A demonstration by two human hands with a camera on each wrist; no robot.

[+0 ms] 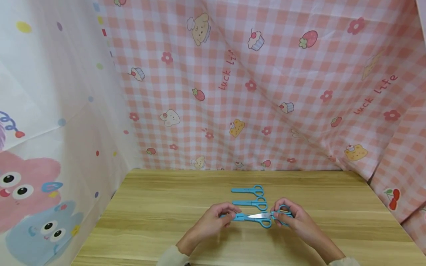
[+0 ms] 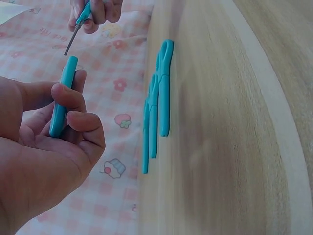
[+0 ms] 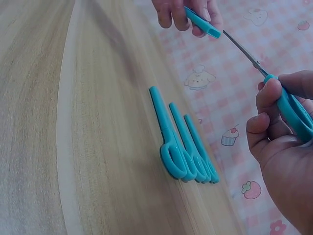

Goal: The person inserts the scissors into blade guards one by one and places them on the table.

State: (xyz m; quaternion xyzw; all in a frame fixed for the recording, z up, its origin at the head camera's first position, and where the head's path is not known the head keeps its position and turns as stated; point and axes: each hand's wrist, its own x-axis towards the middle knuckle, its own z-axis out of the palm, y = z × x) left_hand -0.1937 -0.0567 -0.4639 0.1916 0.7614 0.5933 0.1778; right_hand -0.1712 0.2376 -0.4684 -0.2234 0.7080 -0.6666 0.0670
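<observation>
My left hand (image 1: 215,218) holds a blue scissors cap (image 2: 63,100) between thumb and fingers, its open end towards the right. In my right hand (image 1: 295,218) is a pair of blue-handled scissors (image 3: 292,110), gripped at the handles. Its bare metal blades (image 3: 246,53) are together and point at the cap's mouth, with a small gap between tip and cap in both wrist views. Below and beyond the hands, three capped pairs of scissors lie side by side on the table: the far pair (image 1: 247,190), the middle pair (image 1: 249,203) and the near pair (image 1: 265,222), partly covered in the head view.
The wooden table (image 1: 149,221) spreads out around the hands. A pink checked cloth (image 1: 213,92) hangs behind its far edge, and a white printed cloth (image 1: 80,111) hangs along the left side.
</observation>
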